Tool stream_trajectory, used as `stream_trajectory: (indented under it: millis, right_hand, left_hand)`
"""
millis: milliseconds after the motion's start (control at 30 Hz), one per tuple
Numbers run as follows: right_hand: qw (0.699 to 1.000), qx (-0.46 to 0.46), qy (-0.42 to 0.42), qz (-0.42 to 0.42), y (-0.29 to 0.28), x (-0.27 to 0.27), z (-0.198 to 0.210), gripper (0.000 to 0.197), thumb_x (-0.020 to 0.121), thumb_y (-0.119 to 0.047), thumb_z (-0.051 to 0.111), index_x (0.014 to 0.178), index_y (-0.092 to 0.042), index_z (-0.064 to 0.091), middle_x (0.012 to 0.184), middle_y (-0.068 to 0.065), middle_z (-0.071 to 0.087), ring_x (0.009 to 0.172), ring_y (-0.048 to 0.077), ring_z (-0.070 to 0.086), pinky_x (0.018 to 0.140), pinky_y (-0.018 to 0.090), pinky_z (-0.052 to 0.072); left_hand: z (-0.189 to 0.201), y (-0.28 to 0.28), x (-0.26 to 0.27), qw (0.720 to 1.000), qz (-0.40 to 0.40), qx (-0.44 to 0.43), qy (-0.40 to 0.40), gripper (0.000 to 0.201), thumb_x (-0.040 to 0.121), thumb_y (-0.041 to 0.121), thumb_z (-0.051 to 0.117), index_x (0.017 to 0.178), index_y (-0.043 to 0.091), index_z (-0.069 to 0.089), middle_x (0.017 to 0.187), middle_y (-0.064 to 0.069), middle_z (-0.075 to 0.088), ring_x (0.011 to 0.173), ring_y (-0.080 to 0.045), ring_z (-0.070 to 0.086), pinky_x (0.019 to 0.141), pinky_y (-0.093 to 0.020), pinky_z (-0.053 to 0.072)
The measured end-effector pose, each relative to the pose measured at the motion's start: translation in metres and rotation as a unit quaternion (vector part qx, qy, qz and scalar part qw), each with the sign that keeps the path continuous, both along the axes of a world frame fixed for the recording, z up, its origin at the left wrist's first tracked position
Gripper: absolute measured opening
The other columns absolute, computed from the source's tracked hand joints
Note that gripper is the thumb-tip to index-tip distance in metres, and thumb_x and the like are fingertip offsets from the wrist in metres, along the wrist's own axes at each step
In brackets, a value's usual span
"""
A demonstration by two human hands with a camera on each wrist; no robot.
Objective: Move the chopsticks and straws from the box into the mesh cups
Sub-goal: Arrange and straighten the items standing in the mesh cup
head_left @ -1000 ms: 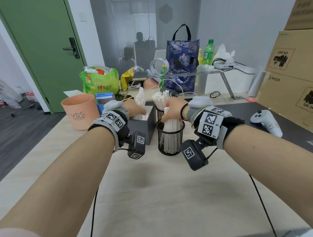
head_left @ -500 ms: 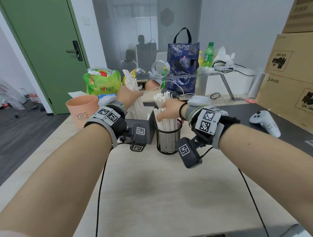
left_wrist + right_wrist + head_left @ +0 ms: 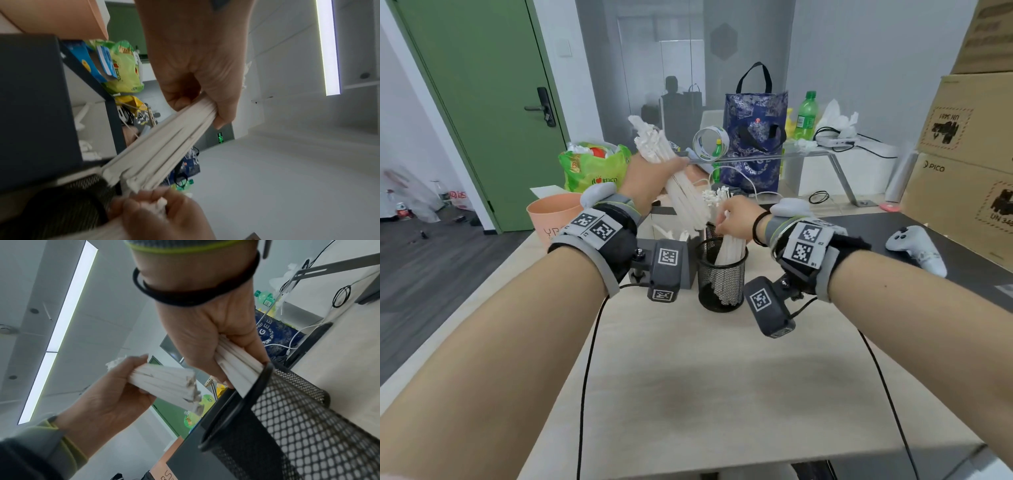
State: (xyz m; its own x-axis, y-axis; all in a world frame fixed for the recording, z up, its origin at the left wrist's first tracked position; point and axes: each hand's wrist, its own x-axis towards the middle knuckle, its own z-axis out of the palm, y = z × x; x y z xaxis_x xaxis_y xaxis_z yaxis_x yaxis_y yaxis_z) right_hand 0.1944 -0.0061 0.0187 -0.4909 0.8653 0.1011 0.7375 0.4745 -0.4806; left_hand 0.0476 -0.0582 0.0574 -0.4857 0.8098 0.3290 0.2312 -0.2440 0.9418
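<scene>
Head view: the left hand [image 3: 650, 181] is raised above the box [image 3: 674, 260], its grip clamped on a thick bundle [image 3: 681, 192] of white paper-wrapped sticks. The bundle slants, top end up and to the left, lower end down toward the near cup [image 3: 722, 277]. Whether these are chopsticks or straws I cannot tell.

The right hand [image 3: 736, 219] sits just over the near cup, its grip clamped on a second handful of sticks [image 3: 729, 250] that stand in that black mesh cup and lean against its rim. A far cup [image 3: 710, 231] stands right behind, also filled with white sticks, mostly hidden by the hands.

The dark box is just left of the near cup on the pale desk [image 3: 722, 394]; a few white sticks remain in it.

Left wrist view: fingers [image 3: 179, 97] and thumb curl round the bundle, whose lower end nearly meets the right hand's knuckles.

Right wrist view: the right hand's fingers [image 3: 207, 369] wrap the sticks at the cup's rim; the bundle's lower end hangs just left of it, apart from the cup.

An orange tub [image 3: 554, 219] stands left of the box, a green bag [image 3: 595, 168] farther back, a blue bag [image 3: 753, 137] and a green bottle [image 3: 806, 113] at the far side. A white controller [image 3: 914, 246] lies on the right.
</scene>
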Motion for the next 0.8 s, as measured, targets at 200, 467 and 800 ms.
stream_trajectory:
  millis: [200, 467, 800]
  right_hand:
    - [1.000, -0.009, 0.014, 0.025, -0.004, 0.007, 0.002, 0.028, 0.089, -0.003, 0.052, 0.111, -0.006, 0.068, 0.092, 0.002, 0.058, 0.085, 0.022, 0.057, 0.049, 0.011, 0.043]
    - [0.998, -0.053, 0.036, 0.021, -0.004, 0.010, 0.002, 0.033, 0.083, -0.004, 0.065, 0.116, -0.008, 0.065, 0.109, 0.013, 0.063, 0.097, 0.026, 0.059, 0.068, 0.027, 0.043]
    - [0.985, -0.161, 0.048, 0.042, -0.014, 0.030, 0.013, 0.040, 0.092, -0.021, 0.051, 0.131, -0.010, 0.050, 0.137, 0.011, 0.046, 0.123, 0.028, 0.047, 0.086, 0.047, 0.055]
  left_hand:
    - [-0.018, -0.001, 0.019, 0.997, -0.062, -0.053, -0.014, 0.011, 0.083, 0.009, 0.069, 0.081, 0.014, 0.060, 0.075, -0.002, 0.064, 0.070, -0.017, 0.063, 0.066, -0.031, 0.057]
    - [-0.040, -0.008, 0.035, 0.989, -0.077, -0.106, 0.073, 0.016, 0.079, 0.009, 0.070, 0.076, 0.019, 0.058, 0.080, -0.003, 0.063, 0.082, -0.020, 0.059, 0.076, -0.037, 0.050]
    - [-0.057, -0.019, 0.055, 0.903, -0.056, -0.232, 0.358, 0.059, 0.081, 0.024, 0.072, 0.133, 0.006, 0.052, 0.127, -0.013, 0.060, 0.121, -0.028, 0.055, 0.096, -0.035, 0.044]
